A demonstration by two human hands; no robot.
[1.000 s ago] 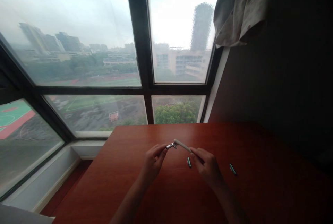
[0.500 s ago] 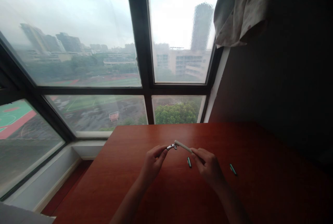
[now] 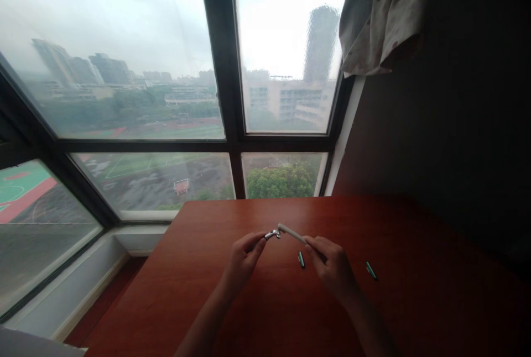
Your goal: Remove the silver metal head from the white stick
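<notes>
My left hand [image 3: 244,257] pinches a silver razor handle [image 3: 272,234], its bare metal neck pointing right. In my right hand [image 3: 332,263] is a pale toothbrush [image 3: 293,234], gripped by its handle and slanting up to the left. The brush head sits right beside the metal end of the razor handle; whether the bristles touch it is too small to tell. Both hands are held over the reddish-brown table [image 3: 199,285]. A dark green razor head [image 3: 301,260] lies just left of my right hand, and a second razor head [image 3: 371,271] lies further right.
Beyond the table's far edge stands a large window with dark frames [image 3: 234,144]. A light curtain [image 3: 375,20] hangs at the upper right, beside a dark wall [image 3: 448,119]. A white ledge [image 3: 145,232] runs along the window at left.
The razor handle's metal end has shifted slightly left and down, opening a little more from the brush head. Both hands keep their grips, and the razor heads stay on the table.
</notes>
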